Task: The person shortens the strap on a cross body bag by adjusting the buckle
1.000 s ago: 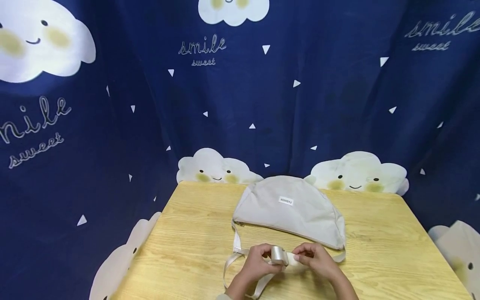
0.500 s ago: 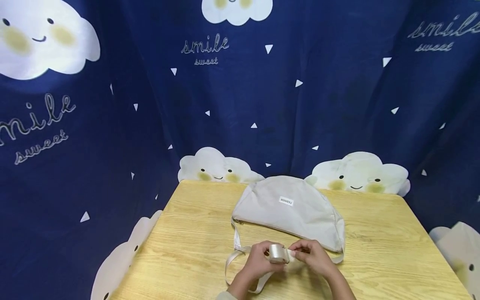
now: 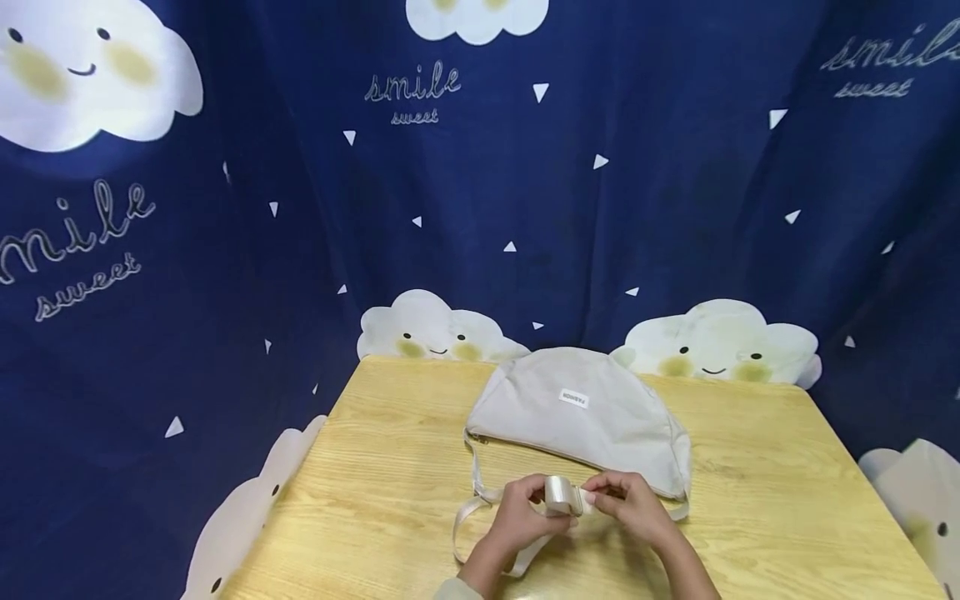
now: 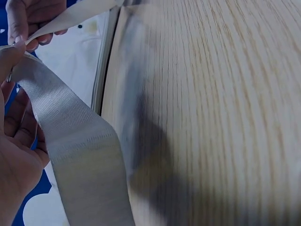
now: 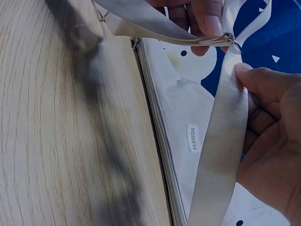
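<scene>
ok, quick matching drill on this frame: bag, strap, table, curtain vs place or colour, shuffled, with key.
Things:
1. bag
2. strap
3. table
4. curtain

Descriptions:
A. navy with white clouds, hanging behind
B. pale wood grain, under everything
C. pinched between left hand and right hand
D. grey half-moon lying flat, small white label

Pairs: 1-D, 2-C, 3-B, 4-A

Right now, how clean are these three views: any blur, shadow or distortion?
Head view: evenly lit, sharp, wide-angle bend at the edges. Left wrist view: table grain smeared, a dark shadow beside the strap. Right wrist view: a blurred shadow streak on the wood; the bag label reads sharp.
</scene>
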The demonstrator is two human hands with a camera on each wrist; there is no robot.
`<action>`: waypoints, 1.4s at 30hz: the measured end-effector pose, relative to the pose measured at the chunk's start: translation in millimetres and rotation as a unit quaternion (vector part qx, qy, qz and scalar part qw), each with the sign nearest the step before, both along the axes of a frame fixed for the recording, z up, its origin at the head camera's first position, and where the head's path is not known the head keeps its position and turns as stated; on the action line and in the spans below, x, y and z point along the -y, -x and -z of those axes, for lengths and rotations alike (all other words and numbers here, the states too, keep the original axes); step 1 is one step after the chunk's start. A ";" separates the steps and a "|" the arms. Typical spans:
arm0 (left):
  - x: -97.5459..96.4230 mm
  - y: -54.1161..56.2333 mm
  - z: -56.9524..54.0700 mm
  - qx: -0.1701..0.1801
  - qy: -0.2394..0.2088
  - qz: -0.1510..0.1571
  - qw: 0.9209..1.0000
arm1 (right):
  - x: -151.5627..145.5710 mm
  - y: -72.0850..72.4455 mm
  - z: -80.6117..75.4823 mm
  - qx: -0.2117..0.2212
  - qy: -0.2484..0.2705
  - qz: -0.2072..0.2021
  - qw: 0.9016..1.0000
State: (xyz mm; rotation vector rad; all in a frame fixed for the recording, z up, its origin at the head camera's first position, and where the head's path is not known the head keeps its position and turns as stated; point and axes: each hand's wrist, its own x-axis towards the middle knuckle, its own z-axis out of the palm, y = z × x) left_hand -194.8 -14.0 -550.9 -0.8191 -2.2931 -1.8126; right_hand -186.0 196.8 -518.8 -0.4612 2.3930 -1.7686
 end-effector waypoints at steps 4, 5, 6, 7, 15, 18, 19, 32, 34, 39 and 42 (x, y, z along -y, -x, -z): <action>-0.4 8.1 6.3 -0.006 0.002 -0.003 1.000 | -0.7 4.4 -1.1 -0.009 0.001 0.000 1.000; -0.5 9.2 6.3 -0.011 0.003 -0.005 1.000 | -1.2 5.6 -0.9 -0.008 0.002 0.000 1.000; -0.3 10.1 5.9 -0.016 0.002 -0.004 1.000 | -0.5 4.9 -4.2 -0.004 0.001 0.001 1.000; -0.3 10.0 5.5 -0.019 0.000 -0.003 1.000 | -1.3 5.2 -3.4 -0.004 0.002 0.002 1.000; -3.5 2.8 4.3 -0.035 -0.010 -0.003 0.999 | -11.5 -0.2 6.1 -0.007 -0.005 0.017 1.000; -3.2 3.3 6.1 -0.032 -0.008 -0.011 0.999 | -13.7 -0.7 6.7 -0.006 -0.007 0.024 1.000; -2.9 3.5 6.6 -0.029 -0.006 -0.014 0.999 | -14.4 -1.0 7.2 -0.006 -0.006 0.027 1.000; 0.6 4.0 13.5 0.012 -0.016 -0.008 1.000 | -17.0 1.6 19.8 -0.028 -0.037 0.023 0.999; 0.2 4.6 13.1 0.026 -0.012 -0.006 1.000 | -15.3 3.4 20.3 -0.040 -0.039 0.023 0.998; -0.4 4.7 10.6 0.056 0.005 -0.002 0.998 | -11.4 6.4 21.1 -0.027 -0.032 0.021 0.999; -0.9 4.0 9.2 0.062 0.014 -0.004 0.998 | -9.5 7.6 21.2 -0.014 -0.032 0.010 0.999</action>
